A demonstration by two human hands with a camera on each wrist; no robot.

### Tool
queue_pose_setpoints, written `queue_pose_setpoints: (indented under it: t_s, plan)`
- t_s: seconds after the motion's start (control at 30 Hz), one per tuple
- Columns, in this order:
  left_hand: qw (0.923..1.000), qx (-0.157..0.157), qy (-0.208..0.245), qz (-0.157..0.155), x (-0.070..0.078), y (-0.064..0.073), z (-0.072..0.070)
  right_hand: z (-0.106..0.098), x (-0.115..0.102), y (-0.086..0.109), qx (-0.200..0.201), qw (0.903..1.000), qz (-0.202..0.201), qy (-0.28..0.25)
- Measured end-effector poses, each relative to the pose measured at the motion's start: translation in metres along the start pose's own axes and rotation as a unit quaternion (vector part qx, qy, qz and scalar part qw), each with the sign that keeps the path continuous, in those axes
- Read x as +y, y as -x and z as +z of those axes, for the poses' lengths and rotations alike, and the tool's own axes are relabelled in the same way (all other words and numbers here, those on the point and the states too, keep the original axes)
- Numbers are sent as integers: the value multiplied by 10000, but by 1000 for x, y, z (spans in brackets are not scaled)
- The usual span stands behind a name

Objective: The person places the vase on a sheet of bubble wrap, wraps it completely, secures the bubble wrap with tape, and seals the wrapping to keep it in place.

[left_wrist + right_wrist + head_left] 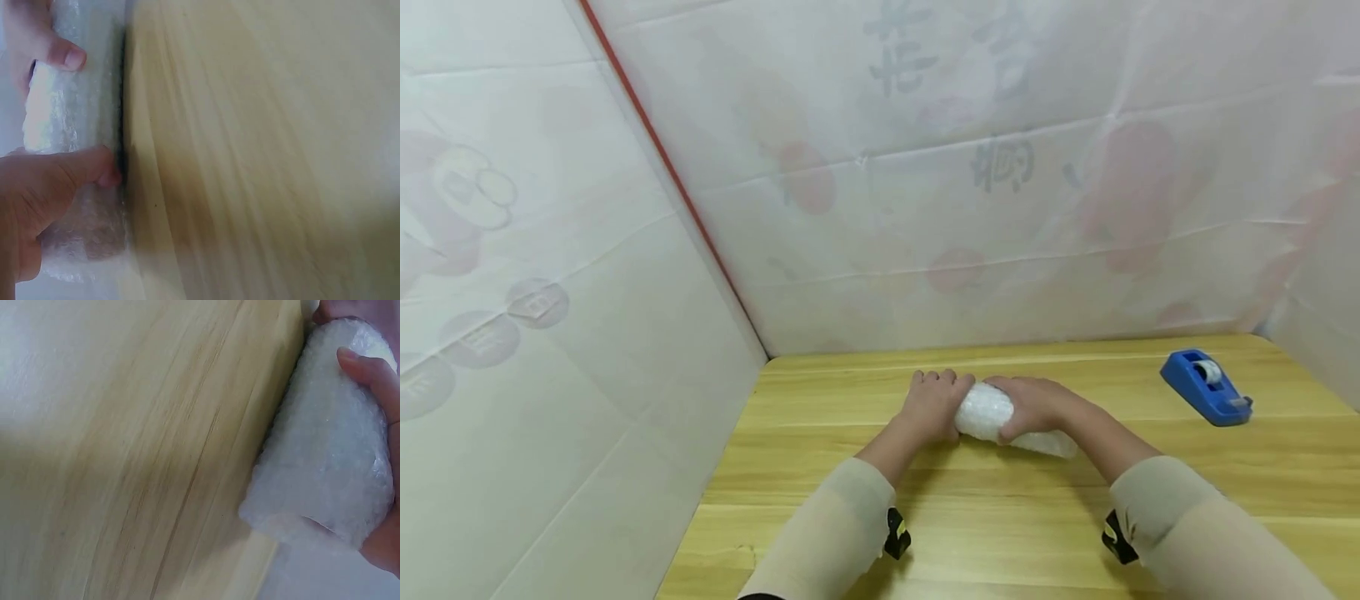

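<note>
A bubble-wrap roll point(985, 411) lies on the wooden table between my two hands. My left hand point(934, 404) grips its left part, thumb on the near side and fingers over the far side. Farther right my right hand point(1037, 404) holds the roll from above, its thumb pressed on the near face. In the left wrist view, the clear wrap point(81, 119) shows both thumbs along one side. The right wrist view brings the right end of the roll point(319, 450) close, with layers of wrap folded there. Whatever lies inside the wrap is hidden.
A blue tape dispenser point(1206, 387) with a tape roll in it stands at the table's back right. The wooden table point(820, 400) meets a wall of printed white sheeting point(880, 250) at the back. Another sheet point(587, 375) borders the left side.
</note>
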State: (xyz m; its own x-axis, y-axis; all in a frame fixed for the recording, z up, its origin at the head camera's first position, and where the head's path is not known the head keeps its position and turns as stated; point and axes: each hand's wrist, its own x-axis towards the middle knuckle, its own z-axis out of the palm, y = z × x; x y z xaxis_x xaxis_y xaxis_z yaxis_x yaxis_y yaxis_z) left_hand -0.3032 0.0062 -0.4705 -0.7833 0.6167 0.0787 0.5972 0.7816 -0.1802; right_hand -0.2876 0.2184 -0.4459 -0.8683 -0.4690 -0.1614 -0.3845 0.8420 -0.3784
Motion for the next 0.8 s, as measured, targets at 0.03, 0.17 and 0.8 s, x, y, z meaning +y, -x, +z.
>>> queue_pose_setpoints:
  t_s: [0.03, 0.17, 0.8]
  plan:
    - [10000, -17, 61, 0, 0, -1, 0, -1, 0, 1, 54, 10000, 11, 30]
    - [9991, -220, 357, -81, -1, -5, -4, 1, -4, 8, 507, 9967, -38, 634]
    - [9915, -838, 995, 55, -24, -8, -13, 29, -7, 9, 1737, 9422, -954, 2701]
